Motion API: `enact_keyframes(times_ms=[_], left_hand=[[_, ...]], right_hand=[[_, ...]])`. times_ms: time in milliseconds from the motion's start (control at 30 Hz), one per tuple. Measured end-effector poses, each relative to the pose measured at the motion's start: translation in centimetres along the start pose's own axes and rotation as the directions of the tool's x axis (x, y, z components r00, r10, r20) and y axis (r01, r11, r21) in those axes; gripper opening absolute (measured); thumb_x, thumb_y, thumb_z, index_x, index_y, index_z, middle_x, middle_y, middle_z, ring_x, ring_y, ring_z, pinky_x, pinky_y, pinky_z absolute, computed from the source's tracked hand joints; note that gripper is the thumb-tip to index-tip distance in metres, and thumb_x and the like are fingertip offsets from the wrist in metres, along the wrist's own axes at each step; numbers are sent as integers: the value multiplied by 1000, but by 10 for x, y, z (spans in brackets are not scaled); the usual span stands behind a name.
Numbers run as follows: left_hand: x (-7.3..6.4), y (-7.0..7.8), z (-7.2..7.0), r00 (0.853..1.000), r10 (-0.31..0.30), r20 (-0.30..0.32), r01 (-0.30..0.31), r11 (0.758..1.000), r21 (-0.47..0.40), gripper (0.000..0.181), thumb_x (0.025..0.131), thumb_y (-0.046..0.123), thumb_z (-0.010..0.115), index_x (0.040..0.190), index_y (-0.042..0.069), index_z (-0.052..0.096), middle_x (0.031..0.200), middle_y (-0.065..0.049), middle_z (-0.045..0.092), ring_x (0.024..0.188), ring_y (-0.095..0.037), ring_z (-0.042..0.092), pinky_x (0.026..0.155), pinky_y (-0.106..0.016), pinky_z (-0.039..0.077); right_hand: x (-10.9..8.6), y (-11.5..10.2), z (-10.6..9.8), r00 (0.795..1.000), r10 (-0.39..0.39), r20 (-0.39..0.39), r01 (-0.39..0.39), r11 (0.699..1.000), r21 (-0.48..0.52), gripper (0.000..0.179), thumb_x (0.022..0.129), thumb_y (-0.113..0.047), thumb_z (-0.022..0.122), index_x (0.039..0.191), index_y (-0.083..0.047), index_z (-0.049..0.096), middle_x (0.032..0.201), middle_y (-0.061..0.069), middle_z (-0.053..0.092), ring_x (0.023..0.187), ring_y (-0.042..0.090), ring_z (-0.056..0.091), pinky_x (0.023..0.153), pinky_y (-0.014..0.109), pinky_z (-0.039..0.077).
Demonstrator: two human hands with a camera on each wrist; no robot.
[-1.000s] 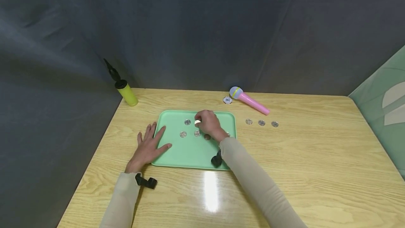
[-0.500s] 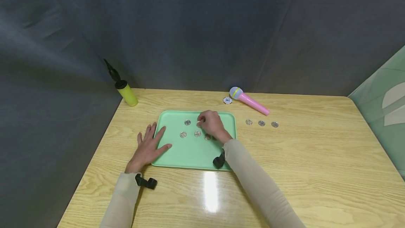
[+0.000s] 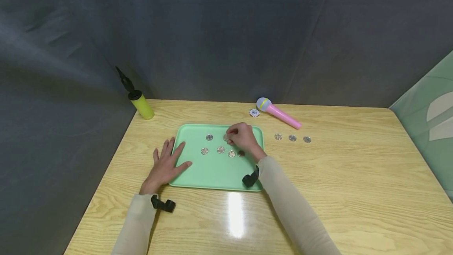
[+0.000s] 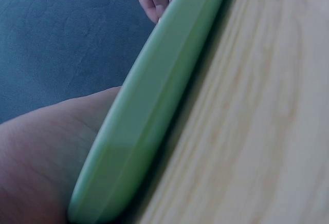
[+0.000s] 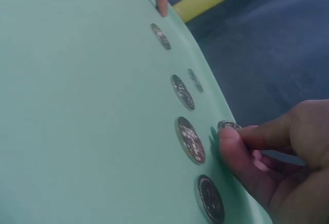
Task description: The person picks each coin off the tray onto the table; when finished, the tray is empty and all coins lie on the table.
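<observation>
A silver coin [image 3: 225,137] is pinched between thumb and forefinger of my right hand [image 3: 244,137], over the back part of a light green tray [image 3: 198,172]. The right wrist view shows this pinched coin [image 5: 228,125] held just above the tray surface. Spread out, my left hand [image 3: 165,166] rests across the tray's left rim with straight fingers. Several other coins lie flat on the tray: one coin [image 3: 209,137] stands farther back, and a front row runs from a left coin [image 3: 204,151] to a darker coin [image 3: 241,154] by my right wrist.
Right of the tray, three coins [image 3: 292,138] lie in a row on the wooden table [image 3: 354,176]. Behind are a pink toy microphone [image 3: 283,116] and a chip marked 100 [image 3: 254,112]. A yellow-green hand pump [image 3: 143,107] stands at the back left corner.
My right hand has shifted a little to the right with the pinched coin, uncovering the right end of the front coin row. The left hand has stayed in place.
</observation>
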State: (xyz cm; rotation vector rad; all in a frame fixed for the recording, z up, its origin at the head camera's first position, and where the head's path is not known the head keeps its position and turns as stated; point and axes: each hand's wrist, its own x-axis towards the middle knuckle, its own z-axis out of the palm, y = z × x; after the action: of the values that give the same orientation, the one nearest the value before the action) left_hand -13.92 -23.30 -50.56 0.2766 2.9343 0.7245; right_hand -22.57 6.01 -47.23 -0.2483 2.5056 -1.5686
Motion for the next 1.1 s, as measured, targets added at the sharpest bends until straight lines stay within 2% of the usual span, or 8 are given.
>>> enact_keyframes(times_ms=[267,800,1100], left_hand=[[0,1,-1,1000,1,4,-1,1000,-7,82,95,52,59,160,15,26,170,-21,2,157,-44,-3,116,-74,-7],[0,1,-2,1000,-1,5,1,1000,2,82,95,53,59,160,16,26,169,-21,2,157,-44,-3,117,-73,-7],[-1,3,-2,1000,-1,9,1,1000,-1,82,95,53,58,160,15,26,169,-21,3,157,-44,-3,116,-74,-7]], right_hand=[[-6,4,-13,998,57,-10,-55,993,107,15,93,2,63,102,8,73,87,23,76,61,11,71,63,28,62],[-15,19,-51,992,109,-64,-96,977,188,19,94,3,62,109,12,70,92,28,74,62,8,71,67,29,62],[-24,31,-73,989,121,-84,-97,965,242,23,95,3,61,112,17,66,102,35,71,64,4,70,69,26,62]])
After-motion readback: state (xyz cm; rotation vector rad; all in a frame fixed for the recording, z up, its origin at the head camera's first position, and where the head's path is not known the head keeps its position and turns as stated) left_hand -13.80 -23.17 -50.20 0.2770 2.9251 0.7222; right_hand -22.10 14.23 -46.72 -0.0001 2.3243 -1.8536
